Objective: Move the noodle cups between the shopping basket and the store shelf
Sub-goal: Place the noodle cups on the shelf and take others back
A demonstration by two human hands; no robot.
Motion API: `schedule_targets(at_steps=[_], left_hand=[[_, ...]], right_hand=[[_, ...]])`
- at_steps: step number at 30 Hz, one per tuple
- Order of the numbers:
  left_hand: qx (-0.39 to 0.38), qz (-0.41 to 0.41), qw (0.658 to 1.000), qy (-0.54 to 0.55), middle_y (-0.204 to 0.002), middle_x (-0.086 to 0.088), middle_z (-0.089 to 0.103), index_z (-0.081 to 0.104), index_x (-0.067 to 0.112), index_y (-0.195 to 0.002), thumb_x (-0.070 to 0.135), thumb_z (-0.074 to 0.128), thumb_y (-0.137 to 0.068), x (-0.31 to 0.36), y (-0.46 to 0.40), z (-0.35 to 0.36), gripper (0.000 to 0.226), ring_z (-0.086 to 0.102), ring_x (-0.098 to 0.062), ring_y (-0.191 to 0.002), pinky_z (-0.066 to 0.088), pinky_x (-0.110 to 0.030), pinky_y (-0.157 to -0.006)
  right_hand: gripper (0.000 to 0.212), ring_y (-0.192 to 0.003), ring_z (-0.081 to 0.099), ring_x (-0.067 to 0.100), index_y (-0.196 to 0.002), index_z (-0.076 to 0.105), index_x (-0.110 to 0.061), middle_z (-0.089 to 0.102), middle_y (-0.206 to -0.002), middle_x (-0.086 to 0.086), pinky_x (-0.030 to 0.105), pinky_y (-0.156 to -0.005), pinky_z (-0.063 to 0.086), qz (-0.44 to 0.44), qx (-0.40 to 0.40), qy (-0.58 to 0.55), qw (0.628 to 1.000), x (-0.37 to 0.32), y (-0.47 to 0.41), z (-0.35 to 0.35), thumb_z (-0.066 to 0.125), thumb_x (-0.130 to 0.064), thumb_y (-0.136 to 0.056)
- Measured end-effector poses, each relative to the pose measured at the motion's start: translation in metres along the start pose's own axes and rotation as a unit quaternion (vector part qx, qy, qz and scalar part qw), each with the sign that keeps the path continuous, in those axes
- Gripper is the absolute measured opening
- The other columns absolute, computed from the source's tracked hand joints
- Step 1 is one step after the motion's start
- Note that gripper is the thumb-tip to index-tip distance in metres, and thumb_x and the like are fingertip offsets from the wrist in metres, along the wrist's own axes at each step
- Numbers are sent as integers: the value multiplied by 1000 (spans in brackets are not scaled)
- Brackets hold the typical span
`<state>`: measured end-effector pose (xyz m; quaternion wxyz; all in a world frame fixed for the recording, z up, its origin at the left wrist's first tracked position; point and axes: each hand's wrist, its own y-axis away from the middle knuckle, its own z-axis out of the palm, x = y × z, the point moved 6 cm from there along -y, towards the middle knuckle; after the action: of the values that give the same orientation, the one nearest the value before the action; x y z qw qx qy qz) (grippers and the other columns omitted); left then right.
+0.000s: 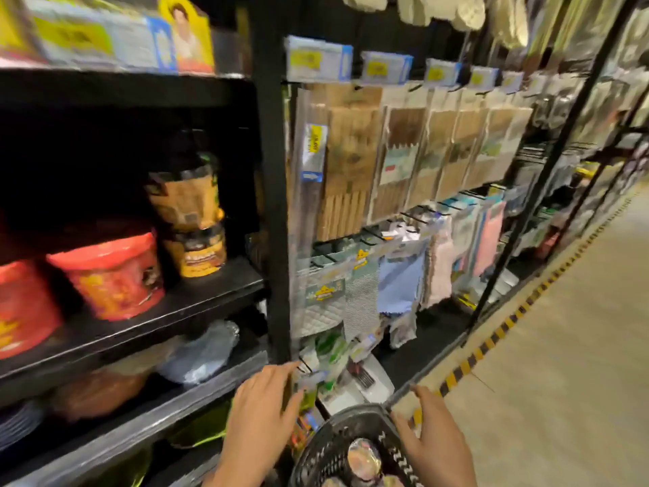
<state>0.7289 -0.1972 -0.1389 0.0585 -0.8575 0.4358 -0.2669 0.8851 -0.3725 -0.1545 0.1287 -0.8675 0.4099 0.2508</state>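
Note:
A black shopping basket [328,439] sits at the bottom centre, with a foil-lidded noodle cup [365,458] and other lids partly showing inside. On the black store shelf [196,300] to the left stand two red noodle cups [112,275] and a stack of black-and-yellow cups [191,219]. My left hand [260,416] hovers left of the basket near the shelf upright, fingers spread and holding nothing. Over the basket's right rim my right hand [433,439] is spread too, beside the grey handle [400,395], and it holds nothing that I can see. The picture is blurred.
A black upright post [274,205] divides the noodle shelves from racks of hanging packets and cloths [404,275]. Lower shelves hold bagged goods [200,356]. The aisle floor [562,346] with a yellow-black stripe runs along the right.

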Motion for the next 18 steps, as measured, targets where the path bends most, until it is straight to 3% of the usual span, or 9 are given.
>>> schedule_targets(at_steps=[2, 5, 8, 12, 18], left_hand=[[16, -39, 999, -5, -115, 13, 60, 54, 29, -122, 44, 45, -87, -17, 30, -29, 40, 59, -11, -107, 45, -26, -90], [49, -71, 996, -18, -102, 15, 64, 56, 31, -113, 46, 45, -81, -45, 71, -72, 36, 63, -6, -90, 47, -18, -76], [91, -118, 987, -57, -99, 15, 63, 58, 29, -111, 43, 52, -83, -74, 102, -110, 32, 65, -6, -84, 52, -21, -68], [125, -177, 974, -71, -118, 11, 55, 52, 26, -126, 39, 52, -91, -107, 124, -152, 38, 58, -11, -107, 47, -26, -86], [170, -204, 956, -124, -100, -2, 66, 62, 11, -111, 40, 48, -84, -180, 119, -211, 42, 67, -23, -86, 56, -32, -69]], right_hand=[[48, -123, 45, 13, -137, 32, -25, 41, -131, -4, 20, -95, 35, -29, -36, -18, 999, -26, 9, 11, 48, -41, -94], [47, -120, 49, 12, -133, 40, -27, 44, -121, -5, 20, -94, 42, -91, -67, -37, 993, -69, 25, 29, 55, -39, -90], [52, -127, 43, 10, -137, 33, -32, 42, -136, -7, 16, -97, 37, -158, -83, -25, 984, -114, 37, 45, 54, -43, -91], [53, -128, 44, 11, -137, 36, -26, 45, -135, -6, 16, -95, 35, -223, -80, -34, 971, -170, 44, 64, 57, -37, -90], [61, -132, 40, 12, -143, 30, -18, 39, -144, -4, 22, -103, 34, -288, -67, -57, 954, -254, 23, 90, 56, -37, -91]])
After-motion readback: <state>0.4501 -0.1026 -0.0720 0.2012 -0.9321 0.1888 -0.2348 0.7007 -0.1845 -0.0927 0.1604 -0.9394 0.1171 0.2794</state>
